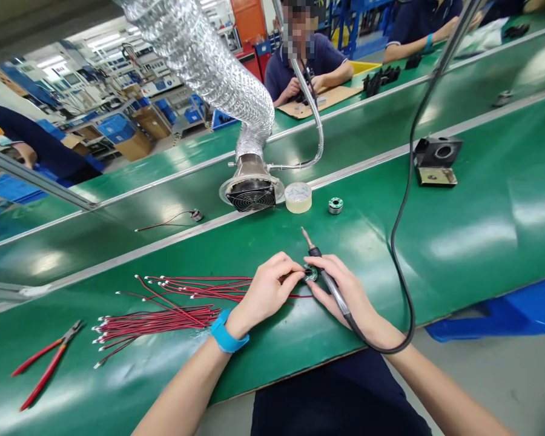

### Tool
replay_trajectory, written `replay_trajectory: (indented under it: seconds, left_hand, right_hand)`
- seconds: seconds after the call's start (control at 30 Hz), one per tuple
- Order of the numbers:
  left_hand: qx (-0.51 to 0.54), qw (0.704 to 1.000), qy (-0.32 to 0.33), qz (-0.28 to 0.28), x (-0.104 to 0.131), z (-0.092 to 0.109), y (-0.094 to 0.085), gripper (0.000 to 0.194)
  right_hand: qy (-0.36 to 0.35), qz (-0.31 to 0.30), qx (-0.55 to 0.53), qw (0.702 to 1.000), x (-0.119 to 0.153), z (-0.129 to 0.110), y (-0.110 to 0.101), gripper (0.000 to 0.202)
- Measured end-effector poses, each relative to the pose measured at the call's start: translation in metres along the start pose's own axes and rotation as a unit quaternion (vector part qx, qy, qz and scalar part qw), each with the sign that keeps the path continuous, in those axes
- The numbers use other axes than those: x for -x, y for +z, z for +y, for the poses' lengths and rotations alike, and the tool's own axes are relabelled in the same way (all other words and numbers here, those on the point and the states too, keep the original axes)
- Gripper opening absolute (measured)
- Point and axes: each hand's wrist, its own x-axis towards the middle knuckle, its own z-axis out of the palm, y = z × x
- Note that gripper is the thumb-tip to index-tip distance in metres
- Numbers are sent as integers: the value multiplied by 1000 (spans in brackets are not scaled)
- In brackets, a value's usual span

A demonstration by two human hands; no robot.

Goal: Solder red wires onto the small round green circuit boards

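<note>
My left hand point(272, 284), with a blue band at its wrist, pinches the left edge of a small round green part point(311, 274). My right hand point(345, 290) closes around the right side of that part and also carries a soldering iron point(329, 281), its tip pointing up and away. Red wires with white connectors point(158, 321) lie in two bunches to the left, partly behind my left hand. Another round part point(335, 206) rests beyond my hands, beside a roll of clear tape point(298, 198).
Red-handled pliers point(49, 363) lie open at the left. A fan nozzle point(253, 192) on a foil duct hangs over the bench. A black stand point(437, 160) sits back right. The iron's cable point(402, 242) loops at the right. People work across the line.
</note>
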Motion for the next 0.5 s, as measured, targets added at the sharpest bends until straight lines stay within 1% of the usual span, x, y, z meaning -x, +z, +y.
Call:
replay_trajectory:
  seconds: [0.1, 0.17, 0.33, 0.43, 0.5]
  left_hand:
    - [20, 1000, -16, 5, 1, -1, 0, 15]
    - [42, 999, -30, 13, 1, -2, 1, 13]
    - [74, 995, -65, 17, -4, 1, 4, 11]
    - [76, 995, -61, 27, -6, 1, 8, 13]
    - [69, 996, -52, 29, -6, 1, 11, 13]
  right_hand:
    - [-1, -26, -28, 999, -1, 1, 1, 47]
    - [5, -32, -35, 999, -2, 1, 2, 49]
    - [16, -9, -42, 999, -2, 1, 8, 50]
    - [17, -17, -59, 998, -4, -2, 10, 49]
    - [17, -11, -65, 998, -4, -4, 8, 48]
